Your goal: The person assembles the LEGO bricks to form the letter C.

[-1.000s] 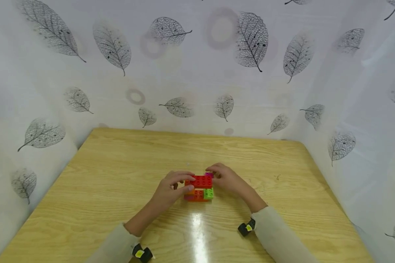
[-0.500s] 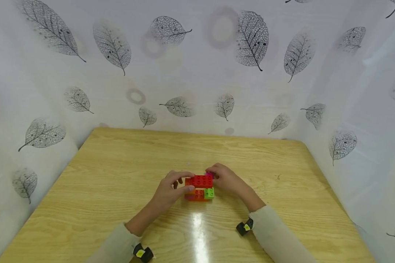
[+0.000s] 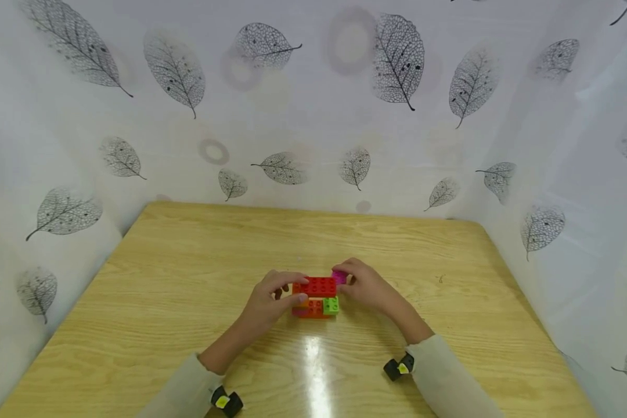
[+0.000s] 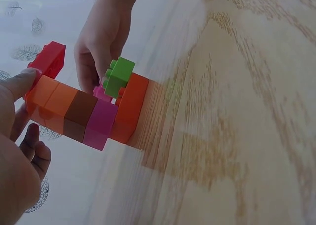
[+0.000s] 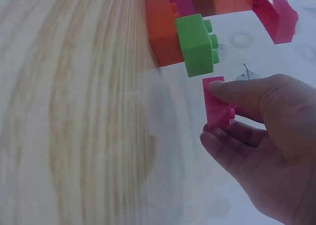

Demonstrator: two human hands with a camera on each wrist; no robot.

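Note:
A toy-brick build stands on the table, with an orange-red brick (image 4: 131,109) at its base. On one end rises a column of a magenta brick (image 4: 100,123), a brown brick (image 4: 80,116) and orange above, topped by a long red brick (image 3: 321,287) that juts out sideways. A green brick (image 5: 196,44) sits on the base's other end. My left hand (image 3: 271,297) grips the top of the column, its thumb on the red brick. Between thumb and fingers, my right hand (image 3: 370,285) pinches a small pink brick (image 5: 217,102), apart from the green one.
The wooden table (image 3: 214,249) extends around the build on all sides. Behind it and at both sides hangs a white curtain (image 3: 313,116) printed with grey leaves. Black wrist cameras sit at both cuffs.
My right hand has drawn the pink brick slightly to the right, out from behind the red brick, so more of it shows. The left hand and the build stay nearly still.

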